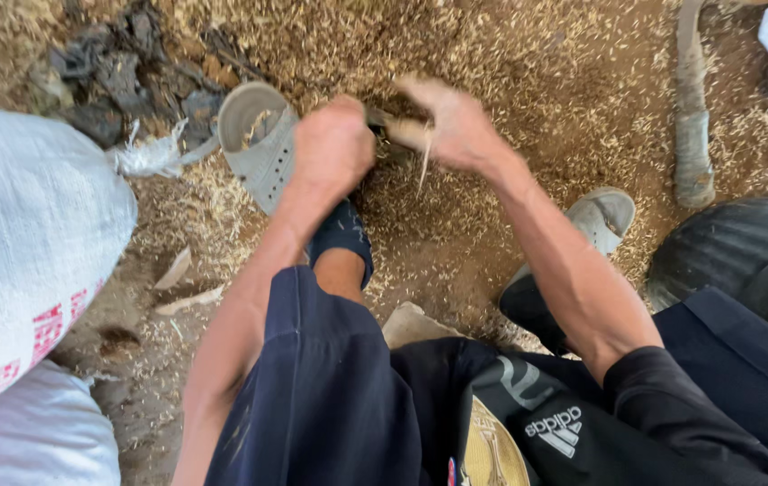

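Though blurred, perhaps stalks (pixel 423 160) between hands (pixel 334 144) (pixel 456 126)

dirt floor (pixel 456 261) w/ scattered husks, white woven sack (pixel 24 243) at left, daylight.

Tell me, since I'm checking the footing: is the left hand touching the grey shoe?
Cannot tell. In the head view the left hand, closed in a fist, overlaps the grey shoe edge, but no contact or gap shows plainly.

A dark tool (pixel 382 120) was clenched in the left hand (pixel 333 144); straw strands (pixel 423 164) were pinched by the right hand (pixel 456 126) above the husk-strewn ground (pixel 528 54).
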Action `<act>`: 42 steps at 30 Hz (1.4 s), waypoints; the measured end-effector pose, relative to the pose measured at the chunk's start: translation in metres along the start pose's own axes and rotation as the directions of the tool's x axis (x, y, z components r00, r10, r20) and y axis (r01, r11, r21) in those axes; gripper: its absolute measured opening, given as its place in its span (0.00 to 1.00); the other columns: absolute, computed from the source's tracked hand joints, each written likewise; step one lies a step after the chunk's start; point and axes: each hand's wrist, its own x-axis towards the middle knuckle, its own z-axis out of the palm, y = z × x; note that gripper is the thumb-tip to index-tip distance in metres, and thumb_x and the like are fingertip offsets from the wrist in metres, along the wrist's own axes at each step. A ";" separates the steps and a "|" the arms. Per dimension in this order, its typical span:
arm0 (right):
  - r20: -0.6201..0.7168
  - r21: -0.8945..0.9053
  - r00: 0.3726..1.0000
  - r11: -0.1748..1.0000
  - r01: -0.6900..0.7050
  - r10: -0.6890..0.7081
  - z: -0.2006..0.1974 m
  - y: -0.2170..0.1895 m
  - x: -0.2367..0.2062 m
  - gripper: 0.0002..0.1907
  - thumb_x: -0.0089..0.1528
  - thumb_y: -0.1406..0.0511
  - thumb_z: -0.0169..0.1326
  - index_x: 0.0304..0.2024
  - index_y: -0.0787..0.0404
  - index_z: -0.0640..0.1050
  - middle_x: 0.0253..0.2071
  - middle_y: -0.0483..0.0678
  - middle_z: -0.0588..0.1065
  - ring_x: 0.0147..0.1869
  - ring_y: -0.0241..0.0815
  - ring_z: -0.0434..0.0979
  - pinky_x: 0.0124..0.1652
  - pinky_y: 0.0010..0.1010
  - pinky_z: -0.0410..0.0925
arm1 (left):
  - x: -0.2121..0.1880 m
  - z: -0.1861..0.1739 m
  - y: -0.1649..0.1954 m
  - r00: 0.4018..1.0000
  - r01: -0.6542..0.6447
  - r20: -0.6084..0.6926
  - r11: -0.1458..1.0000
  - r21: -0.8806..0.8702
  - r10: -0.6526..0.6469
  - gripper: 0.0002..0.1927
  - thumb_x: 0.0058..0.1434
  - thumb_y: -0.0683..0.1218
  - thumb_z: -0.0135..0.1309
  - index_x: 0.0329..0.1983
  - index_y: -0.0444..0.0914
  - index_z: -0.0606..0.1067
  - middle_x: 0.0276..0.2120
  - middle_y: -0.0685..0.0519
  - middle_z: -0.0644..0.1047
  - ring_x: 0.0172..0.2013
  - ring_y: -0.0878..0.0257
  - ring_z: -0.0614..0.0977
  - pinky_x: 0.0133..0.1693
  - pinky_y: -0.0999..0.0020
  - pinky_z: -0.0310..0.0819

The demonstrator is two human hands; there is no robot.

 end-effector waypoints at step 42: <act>-0.255 -0.378 0.940 0.918 0.120 -0.228 0.004 0.005 -0.032 0.29 0.53 0.62 0.68 0.56 0.65 0.78 0.57 0.64 0.75 0.57 0.61 0.76 0.52 0.50 0.68 | 0.040 -0.007 0.018 0.912 -0.383 0.020 0.869 -0.312 0.409 0.10 0.49 0.40 0.51 0.15 0.33 0.67 0.18 0.40 0.72 0.22 0.45 0.78 0.27 0.51 0.71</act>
